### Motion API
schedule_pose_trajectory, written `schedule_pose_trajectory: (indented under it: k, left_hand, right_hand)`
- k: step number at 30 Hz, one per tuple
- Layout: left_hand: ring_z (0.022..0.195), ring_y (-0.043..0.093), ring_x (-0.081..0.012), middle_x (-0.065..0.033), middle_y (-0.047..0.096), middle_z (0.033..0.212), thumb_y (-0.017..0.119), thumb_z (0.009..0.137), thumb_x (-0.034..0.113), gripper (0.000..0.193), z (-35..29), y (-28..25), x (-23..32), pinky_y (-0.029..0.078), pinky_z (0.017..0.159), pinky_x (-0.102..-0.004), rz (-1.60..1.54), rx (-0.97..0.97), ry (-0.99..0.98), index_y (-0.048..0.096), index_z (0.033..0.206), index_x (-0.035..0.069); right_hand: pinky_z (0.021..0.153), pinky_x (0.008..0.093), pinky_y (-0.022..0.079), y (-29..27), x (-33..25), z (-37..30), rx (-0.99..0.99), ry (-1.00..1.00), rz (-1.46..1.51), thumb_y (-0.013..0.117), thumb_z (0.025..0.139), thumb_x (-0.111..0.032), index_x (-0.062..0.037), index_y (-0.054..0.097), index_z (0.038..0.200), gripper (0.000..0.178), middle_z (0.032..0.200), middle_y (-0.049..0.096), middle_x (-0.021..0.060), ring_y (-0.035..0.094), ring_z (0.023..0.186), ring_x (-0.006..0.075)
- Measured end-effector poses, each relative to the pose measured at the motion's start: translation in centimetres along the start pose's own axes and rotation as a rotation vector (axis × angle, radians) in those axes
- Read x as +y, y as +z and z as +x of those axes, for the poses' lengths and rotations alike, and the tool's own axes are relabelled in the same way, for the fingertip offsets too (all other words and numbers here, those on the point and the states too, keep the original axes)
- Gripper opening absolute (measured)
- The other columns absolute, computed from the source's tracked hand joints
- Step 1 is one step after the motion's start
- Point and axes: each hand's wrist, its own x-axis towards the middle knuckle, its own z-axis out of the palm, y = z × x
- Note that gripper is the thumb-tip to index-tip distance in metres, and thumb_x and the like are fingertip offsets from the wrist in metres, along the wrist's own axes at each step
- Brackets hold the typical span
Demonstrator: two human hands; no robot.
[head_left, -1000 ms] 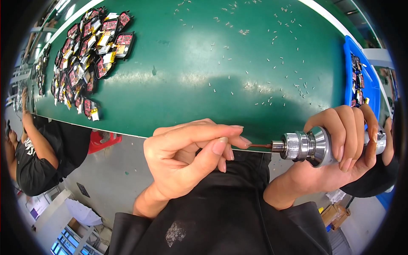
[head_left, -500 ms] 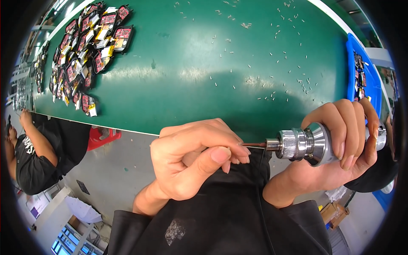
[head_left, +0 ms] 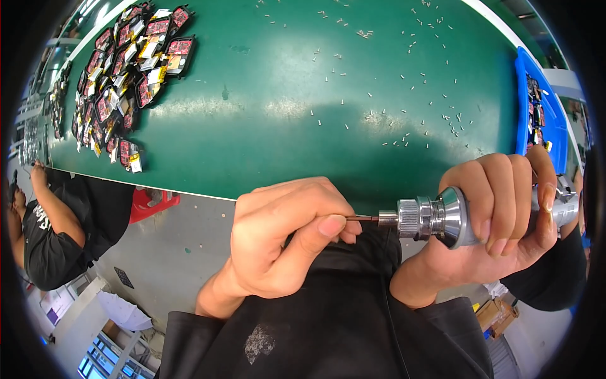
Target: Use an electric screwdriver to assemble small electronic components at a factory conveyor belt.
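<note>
My right hand (head_left: 499,205) is wrapped round a silver-grey electric screwdriver (head_left: 447,218), held level with its nose toward the left. From its collar a thin dark bit (head_left: 363,218) runs to my left hand (head_left: 293,234). The thumb and index finger of that hand pinch together at the bit's tip, in front of my body at the table's near edge. Whether a small screw also sits between these fingertips is hidden. Many loose silver screws (head_left: 404,114) lie scattered on the green table (head_left: 246,145) beyond my hands.
Black-cased units with red circuit boards (head_left: 120,82) are heaped on the table's left. At the right edge a blue bin (head_left: 552,120) holds similar pieces. Another person (head_left: 60,221) is at the left, by a red stool (head_left: 154,203); a dark-clad person (head_left: 546,271) is partly seen at right.
The screwdriver has moved a little left, bringing its collar nearer my left hand. My left thumb and finger have closed over the bit's tip.
</note>
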Motion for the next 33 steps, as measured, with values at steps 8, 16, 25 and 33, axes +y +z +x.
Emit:
schedule_pose_trajectory:
  k: [8, 16, 25, 33]
  left_hand:
    - [0.054, 0.056, -0.0214, -0.0126, 0.061, 0.065, 0.060, 0.086, 0.003, 0.014, 0.8, 0.2, -1.9, 0.045, 0.051, -0.0302, 0.363, -0.001, 0.267, 0.060, 0.079, -0.008]
    - [0.057, 0.053, -0.0131, -0.0140, 0.066, 0.072, 0.054, 0.096, 0.017, 0.032, 3.4, -1.7, 0.9, 0.039, 0.051, -0.0247, 0.490, 0.172, 0.220, 0.066, 0.097, -0.012]
    - [0.055, 0.056, -0.0209, -0.0105, 0.058, 0.061, 0.056, 0.089, 0.001, 0.019, 14.1, -7.4, 4.9, 0.041, 0.053, -0.0313, 1.017, 0.220, 0.198, 0.054, 0.071, -0.003]
    - [0.105, 0.058, -0.0363, -0.0219, 0.058, 0.113, 0.070, 0.080, 0.031, 0.055, 31.3, -9.8, -2.9, 0.047, 0.091, -0.0437, 1.324, 0.290, 0.035, 0.053, 0.122, -0.001]
  right_hand:
    - [0.055, 0.0253, 0.036, -1.6, 0.2, 0.5, -0.017, 0.077, -0.053, 0.056, 0.085, -0.007, -0.0074, 0.046, 0.089, 0.011, 0.053, 0.042, -0.0021, 0.043, 0.051, 0.0086]
    - [0.057, 0.0273, 0.036, -1.8, -1.0, 1.0, -0.044, -0.034, 0.000, 0.051, 0.089, -0.011, -0.0069, 0.044, 0.088, 0.008, 0.057, 0.039, -0.0008, 0.041, 0.052, 0.0103]
    - [0.056, 0.0308, 0.039, -2.9, -0.6, -1.0, 0.299, -0.012, -0.051, 0.048, 0.087, -0.016, -0.0081, 0.043, 0.085, 0.010, 0.054, 0.039, 0.0015, 0.041, 0.051, 0.0138]
    - [0.059, 0.0335, 0.041, -3.8, -0.3, -0.8, 0.197, 0.033, -0.092, 0.048, 0.084, -0.017, -0.0085, 0.043, 0.085, 0.010, 0.055, 0.041, 0.0044, 0.044, 0.054, 0.0178]
